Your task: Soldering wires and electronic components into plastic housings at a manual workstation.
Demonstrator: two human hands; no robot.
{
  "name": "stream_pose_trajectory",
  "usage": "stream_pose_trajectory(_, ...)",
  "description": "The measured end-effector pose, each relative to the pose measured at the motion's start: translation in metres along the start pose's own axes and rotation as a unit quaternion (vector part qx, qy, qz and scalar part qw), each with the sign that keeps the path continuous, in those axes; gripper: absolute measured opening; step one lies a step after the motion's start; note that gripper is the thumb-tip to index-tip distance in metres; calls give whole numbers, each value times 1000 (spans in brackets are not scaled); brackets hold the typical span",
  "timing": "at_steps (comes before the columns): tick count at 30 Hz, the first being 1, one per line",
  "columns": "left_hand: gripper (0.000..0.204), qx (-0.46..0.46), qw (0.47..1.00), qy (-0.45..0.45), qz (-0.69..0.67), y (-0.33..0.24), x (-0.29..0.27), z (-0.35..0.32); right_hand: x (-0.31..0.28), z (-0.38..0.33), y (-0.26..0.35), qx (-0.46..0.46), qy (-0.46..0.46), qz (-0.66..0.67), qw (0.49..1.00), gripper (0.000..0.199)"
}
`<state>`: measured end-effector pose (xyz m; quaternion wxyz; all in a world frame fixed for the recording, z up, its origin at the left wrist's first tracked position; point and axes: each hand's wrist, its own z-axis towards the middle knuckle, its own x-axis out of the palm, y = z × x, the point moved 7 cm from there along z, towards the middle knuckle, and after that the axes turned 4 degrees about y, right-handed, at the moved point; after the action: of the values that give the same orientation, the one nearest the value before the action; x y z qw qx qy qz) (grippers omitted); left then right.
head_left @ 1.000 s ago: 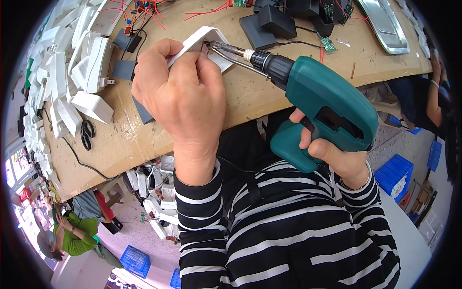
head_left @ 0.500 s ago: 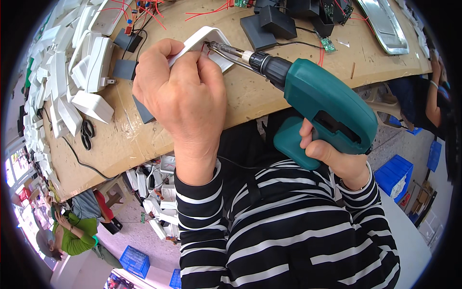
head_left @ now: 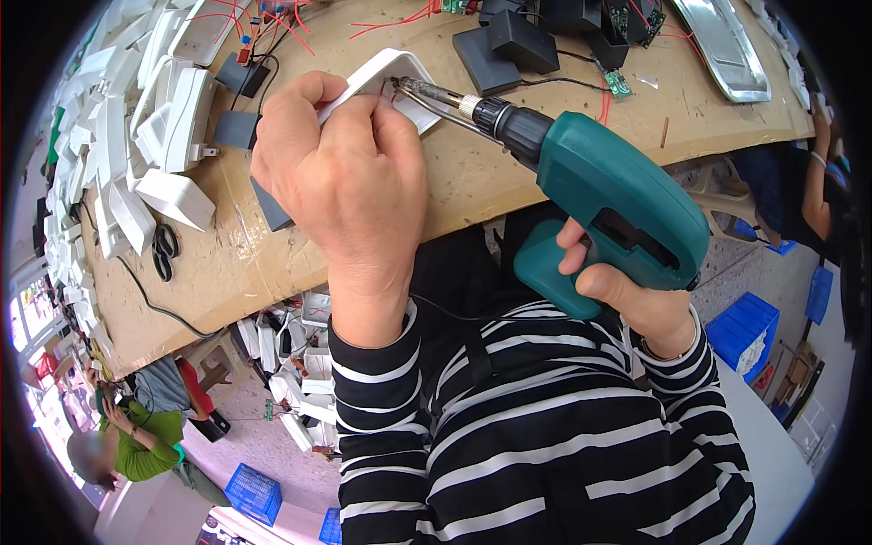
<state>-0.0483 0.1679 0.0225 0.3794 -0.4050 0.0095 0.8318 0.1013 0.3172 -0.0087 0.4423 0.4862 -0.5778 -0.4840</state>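
With its fingers closed, my left hand [head_left: 350, 173] grips a white plastic case [head_left: 392, 62], tilted on the table with its open side toward me. Part of the case is hidden behind the hand. A thin red wire [head_left: 382, 86] shows inside it by my fingertips. My right hand [head_left: 627, 295] is wrapped round the handle of a green soldering gun [head_left: 618, 182]. The gun's metal tip [head_left: 422, 89] reaches into the case, close to my left fingertips; contact with the wire cannot be made out.
White cases [head_left: 177, 118] are heaped at the left, near black scissors [head_left: 164, 252]. Black boxes [head_left: 522, 45] with circuit boards lie at the back, and a metal tray [head_left: 722, 50] at the right. A person in green [head_left: 145, 450] works at lower left. Blue crates [head_left: 745, 331] stand on the floor.
The soldering gun has shifted very slightly, its tip a touch to the right inside the case. My left hand and the white case stay in place.
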Motion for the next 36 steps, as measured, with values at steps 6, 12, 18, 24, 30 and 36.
stream_pose_trajectory(6,5,-1,1000,1,0,0,-1,0,1,2,5,-6,-45,58,997,39)
stream_pose_trajectory(12,6,-1,1000,2,-3,0,-1,0,2,4,8,-18,-42,44,998,35)
stream_pose_trajectory(18,7,-1,1000,2,-8,0,0,0,3,5,6,-20,-51,63,997,37)
stream_pose_trajectory(24,6,-5,1000,-1,-5,0,0,0,2,4,7,-18,-49,49,997,38)
stream_pose_trajectory(30,5,-6,1000,2,-8,1,0,-1,1,0,4,-10,-52,54,997,42)
stream_pose_trajectory(36,6,-6,1000,2,-6,2,0,-1,-1,-8,0,9,3,8,1000,73)
